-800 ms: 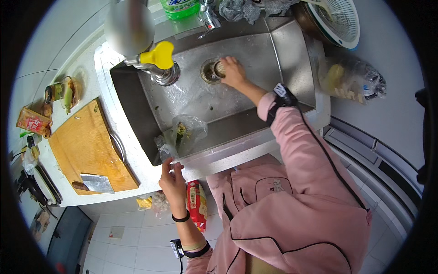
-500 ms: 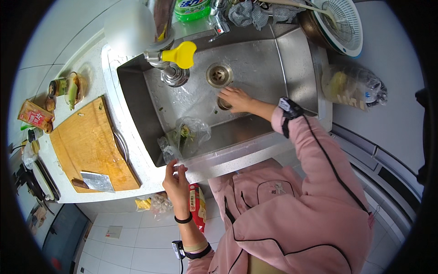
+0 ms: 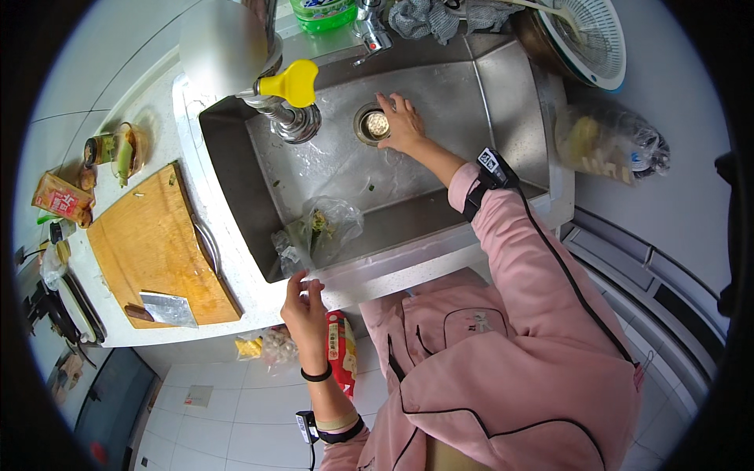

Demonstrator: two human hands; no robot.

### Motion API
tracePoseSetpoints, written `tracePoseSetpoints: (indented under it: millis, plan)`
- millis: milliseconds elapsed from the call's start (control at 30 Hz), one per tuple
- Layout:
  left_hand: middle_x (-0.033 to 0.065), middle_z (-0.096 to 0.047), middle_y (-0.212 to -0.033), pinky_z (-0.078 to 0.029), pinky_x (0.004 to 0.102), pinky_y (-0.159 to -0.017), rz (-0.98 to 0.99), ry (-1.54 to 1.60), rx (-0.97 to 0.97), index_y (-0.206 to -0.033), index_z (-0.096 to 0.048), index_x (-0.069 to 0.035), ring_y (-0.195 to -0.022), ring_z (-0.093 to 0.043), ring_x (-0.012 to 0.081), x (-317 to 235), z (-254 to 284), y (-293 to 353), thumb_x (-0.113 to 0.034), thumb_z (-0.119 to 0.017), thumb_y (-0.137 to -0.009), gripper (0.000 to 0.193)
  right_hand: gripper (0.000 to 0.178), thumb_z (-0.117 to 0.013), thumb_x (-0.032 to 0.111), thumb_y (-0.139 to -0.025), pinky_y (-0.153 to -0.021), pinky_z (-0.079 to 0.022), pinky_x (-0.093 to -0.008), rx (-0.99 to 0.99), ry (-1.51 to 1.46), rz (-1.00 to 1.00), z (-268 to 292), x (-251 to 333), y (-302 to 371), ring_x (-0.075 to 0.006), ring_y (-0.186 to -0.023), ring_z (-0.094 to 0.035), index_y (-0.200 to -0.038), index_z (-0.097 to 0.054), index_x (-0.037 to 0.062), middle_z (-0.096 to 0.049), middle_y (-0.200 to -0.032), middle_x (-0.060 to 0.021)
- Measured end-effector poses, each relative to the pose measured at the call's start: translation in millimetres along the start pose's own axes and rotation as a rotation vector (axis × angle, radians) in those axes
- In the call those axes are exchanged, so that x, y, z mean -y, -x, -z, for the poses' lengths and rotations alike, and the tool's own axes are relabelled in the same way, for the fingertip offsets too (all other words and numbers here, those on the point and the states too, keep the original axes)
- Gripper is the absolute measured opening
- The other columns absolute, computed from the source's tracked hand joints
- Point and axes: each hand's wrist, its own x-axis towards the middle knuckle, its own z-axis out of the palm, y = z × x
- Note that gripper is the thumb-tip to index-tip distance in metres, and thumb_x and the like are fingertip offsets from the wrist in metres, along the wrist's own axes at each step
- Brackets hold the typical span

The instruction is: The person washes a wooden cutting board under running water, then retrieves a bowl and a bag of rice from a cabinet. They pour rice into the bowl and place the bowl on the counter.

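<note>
In the steel sink (image 3: 440, 86), a round metal drain strainer (image 3: 378, 124) with a perforated light face sits in the drain hole. My right hand (image 3: 404, 125) hovers at its right edge, fingers spread, holding nothing. A clear plastic bag (image 3: 338, 220) with green and yellowish scraps lies in the sink's near left corner. Just below that bag, at the front edge of the counter, is my left hand (image 3: 305, 310). Its fingers are bent, with thumb and forefinger apart and nothing visible between them.
A faucet with a yellow lever (image 3: 290, 82) juts over the sink's left side. On the left counter, a cleaver (image 3: 169, 309) lies on a wooden cutting board (image 3: 157, 243). A white colander (image 3: 605, 47) stands at the back right, and a bagged item (image 3: 605, 145) lies right of the sink.
My right hand has moved away from me with the strainer, which now sits in the drain hole, and its fingers have spread off it. The left hand has stayed nearly still.
</note>
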Motion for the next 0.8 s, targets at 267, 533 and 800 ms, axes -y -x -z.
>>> tracePoseSetpoints:
  millis: [267, 533, 800]
  plan:
    - [0.0075, -0.068, -0.079, -0.043, 0.0213, -0.047, -0.026, 0.025, -0.003, -0.115, -0.059, 0.001, -0.053, -0.055, 0.0061, -4, 4, 0, -0.011, -0.059, -0.094, 0.024, 0.026, -0.057, -0.007, -0.084, -0.085, -0.055, -0.0351, 0.386, -1.559, -0.367, -35, 96, -22, -0.0235, -0.1, -0.065, -0.11, -0.06, -0.004, -0.066, -0.108, -0.014]
    - [0.0058, -0.065, -0.079, -0.045, 0.0206, -0.053, -0.123, 0.196, -0.132, -0.11, -0.06, 0.002, -0.061, -0.056, 0.0063, -35, 16, 4, -0.009, -0.057, -0.095, 0.019, 0.013, -0.063, -0.008, -0.078, -0.07, -0.06, -0.0321, 0.342, -1.929, -0.547, 3, 131, -31, -0.0224, -0.079, -0.069, -0.09, -0.064, -0.0067, -0.068, -0.091, -0.0145]
    - [0.0089, -0.068, -0.08, -0.044, 0.0197, -0.052, -0.242, 0.366, -0.225, -0.107, -0.06, 0.004, -0.058, -0.054, 0.0053, -80, 44, 10, -0.01, -0.059, -0.095, 0.018, 0.036, -0.067, -0.002, -0.074, -0.07, -0.056, -0.0303, 0.211, -1.288, -0.419, 126, 86, -30, -0.0194, -0.081, -0.066, -0.109, -0.062, -0.0025, -0.067, -0.093, -0.0104]
